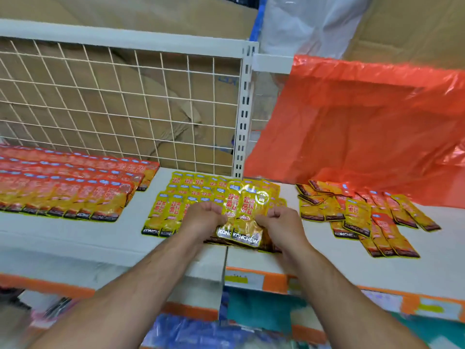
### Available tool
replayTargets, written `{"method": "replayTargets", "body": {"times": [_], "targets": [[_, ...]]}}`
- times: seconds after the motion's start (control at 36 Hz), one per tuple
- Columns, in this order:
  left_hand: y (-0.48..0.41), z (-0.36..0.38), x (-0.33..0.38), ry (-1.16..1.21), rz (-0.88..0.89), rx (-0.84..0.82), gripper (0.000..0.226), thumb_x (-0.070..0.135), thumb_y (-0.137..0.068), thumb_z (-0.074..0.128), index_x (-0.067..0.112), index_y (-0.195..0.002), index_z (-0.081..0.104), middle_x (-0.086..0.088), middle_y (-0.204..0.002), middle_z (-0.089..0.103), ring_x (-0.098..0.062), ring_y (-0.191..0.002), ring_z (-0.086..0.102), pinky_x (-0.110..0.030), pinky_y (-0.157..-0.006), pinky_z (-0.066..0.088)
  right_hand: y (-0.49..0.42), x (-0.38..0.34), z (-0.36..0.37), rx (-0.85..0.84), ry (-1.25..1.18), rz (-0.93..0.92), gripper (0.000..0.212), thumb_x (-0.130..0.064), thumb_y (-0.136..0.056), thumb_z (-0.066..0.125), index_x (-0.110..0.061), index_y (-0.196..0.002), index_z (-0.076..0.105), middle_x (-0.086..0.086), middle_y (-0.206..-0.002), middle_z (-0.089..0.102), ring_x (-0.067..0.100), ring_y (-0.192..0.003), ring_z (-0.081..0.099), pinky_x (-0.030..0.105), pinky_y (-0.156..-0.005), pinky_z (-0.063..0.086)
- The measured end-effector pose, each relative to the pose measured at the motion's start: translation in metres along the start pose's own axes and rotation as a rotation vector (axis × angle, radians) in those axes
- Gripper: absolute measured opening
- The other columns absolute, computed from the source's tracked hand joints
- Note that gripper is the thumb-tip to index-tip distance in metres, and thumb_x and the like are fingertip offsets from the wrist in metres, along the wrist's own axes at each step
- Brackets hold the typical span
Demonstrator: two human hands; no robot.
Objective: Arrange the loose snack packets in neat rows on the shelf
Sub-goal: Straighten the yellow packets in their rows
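At shelf (75, 233) front — L hand (205, 219) & R hand (283, 222), fingers (217, 212) curled, pinch 2 yellow pkts (247, 210) (more under).

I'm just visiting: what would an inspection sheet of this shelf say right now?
Surface: white shelf, packets lying flat on it.
Job's things: red rows at left; yellow rows at centre; loose pile at right, untidy.
Clutter: red bag hangs behind the pile.
Hands: left hand and right hand both grip a yellow bundle over the yellow rows.
Cables: nothing seen.
Surroundings: wire grid at the back, cardboard beyond.
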State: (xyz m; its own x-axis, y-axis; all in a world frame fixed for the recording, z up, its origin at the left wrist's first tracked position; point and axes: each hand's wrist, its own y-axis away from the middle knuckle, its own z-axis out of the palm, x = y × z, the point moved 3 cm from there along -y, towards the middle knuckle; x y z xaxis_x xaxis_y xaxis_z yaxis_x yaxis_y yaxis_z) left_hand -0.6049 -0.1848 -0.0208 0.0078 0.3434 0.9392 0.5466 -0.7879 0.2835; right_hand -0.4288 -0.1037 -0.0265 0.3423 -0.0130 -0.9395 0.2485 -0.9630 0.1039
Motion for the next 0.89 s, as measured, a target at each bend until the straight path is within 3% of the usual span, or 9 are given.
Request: {"method": "replayTargets", "body": {"times": [0.08, 0.14, 0.22, 0.39, 0.44, 0.58, 0.72, 0.89], "targets": [[-0.005, -0.048, -0.009, -0.043, 0.004, 0.014, 0.034, -0.002, -0.077, 0.075, 0.018, -0.062, 0.052, 0.006, -0.062, 0.052, -0.010, -0.058, 0.049, -0.019, -0.049, 0.034, 0.015, -0.015, 0.043, -0.012, 0.018, -0.021, 0.046, -0.010, -0.080, 0.075, -0.019, -0.053, 0.038, -0.009, -0.047, 0.032, 0.008, -0.041, 0.026, 0.026, -0.044, 0.021], [-0.007, -0.078, -0.016, -0.060, 0.003, 0.017, 0.043, -0.005, -0.076, 0.074, 0.019, -0.056, 0.046, 0.003, -0.067, 0.051, -0.015, -0.074, 0.056, -0.022, -0.060, 0.036, 0.021, -0.022, 0.068, -0.028, 0.032, -0.029, 0.044, -0.008, -0.081, 0.074, -0.020, -0.055, 0.040, -0.008, -0.046, 0.032, 0.005, -0.039, 0.026, 0.021, -0.040, 0.021], [-0.010, -0.117, -0.025, -0.145, 0.006, 0.052, 0.038, -0.002, -0.075, 0.076, 0.017, -0.056, 0.049, -0.007, -0.081, 0.061, -0.019, -0.081, 0.058, -0.024, -0.061, 0.034, 0.026, -0.029, 0.096, -0.038, 0.020, -0.023, 0.044, -0.007, -0.081, 0.075, -0.020, -0.055, 0.041, -0.004, -0.050, 0.034, 0.008, -0.043, 0.029, 0.025, -0.047, 0.027], [-0.020, -0.166, -0.042, -0.277, 0.004, 0.081, 0.015, 0.004, -0.076, 0.078, 0.010, -0.076, 0.064, 0.002, -0.074, 0.062, -0.013, -0.064, 0.054, -0.021, -0.053, 0.037, 0.026, -0.040, 0.133, -0.079, 0.130, -0.038, 0.045, -0.013, -0.083, 0.075, -0.019, -0.056, 0.040, -0.001, -0.054, 0.036, 0.015, -0.051, 0.033, 0.026, -0.050, 0.028], [-0.022, -0.173, -0.046, -0.333, 0.008, 0.089, 0.015, 0.008, -0.076, 0.078, 0.012, -0.075, 0.064, 0.002, -0.074, 0.063, -0.013, -0.064, 0.055, -0.022, -0.053, 0.037, 0.028, -0.043, 0.142, -0.091, 0.161, -0.044, 0.044, -0.013, -0.084, 0.075, -0.017, -0.057, 0.040, 0.002, -0.056, 0.037, 0.015, -0.050, 0.032, 0.020, -0.046, 0.028], [-0.025, -0.180, -0.049, -0.540, 0.070, 0.107, 0.015, 0.019, -0.073, 0.077, 0.016, -0.070, 0.063, 0.003, -0.074, 0.066, -0.015, -0.072, 0.063, -0.025, -0.059, 0.046, 0.027, -0.041, 0.156, -0.099, 0.161, -0.012, 0.048, -0.012, -0.085, 0.075, -0.019, -0.055, 0.037, -0.002, -0.050, 0.034, 0.013, -0.047, 0.031, 0.025, -0.050, 0.027], [-0.028, -0.179, -0.049, -0.624, 0.117, 0.066, 0.013, 0.019, -0.072, 0.075, 0.019, -0.069, 0.062, 0.008, -0.073, 0.063, -0.014, -0.073, 0.060, -0.024, -0.057, 0.039, 0.030, -0.038, 0.161, -0.088, 0.109, 0.025, 0.050, -0.008, -0.084, 0.074, -0.020, -0.055, 0.035, -0.004, -0.051, 0.032, 0.016, -0.050, 0.030, 0.026, -0.052, 0.027], [-0.025, -0.177, -0.052, -0.747, 0.181, 0.062, 0.015, 0.029, -0.073, 0.069, 0.018, -0.072, 0.059, 0.004, -0.074, 0.062, -0.014, -0.073, 0.059, -0.029, -0.060, 0.043, 0.032, -0.035, 0.158, -0.062, 0.094, 0.047, 0.051, -0.006, -0.084, 0.073, -0.020, -0.055, 0.034, -0.002, -0.054, 0.031, 0.018, -0.056, 0.032, 0.027, -0.056, 0.032]]}}
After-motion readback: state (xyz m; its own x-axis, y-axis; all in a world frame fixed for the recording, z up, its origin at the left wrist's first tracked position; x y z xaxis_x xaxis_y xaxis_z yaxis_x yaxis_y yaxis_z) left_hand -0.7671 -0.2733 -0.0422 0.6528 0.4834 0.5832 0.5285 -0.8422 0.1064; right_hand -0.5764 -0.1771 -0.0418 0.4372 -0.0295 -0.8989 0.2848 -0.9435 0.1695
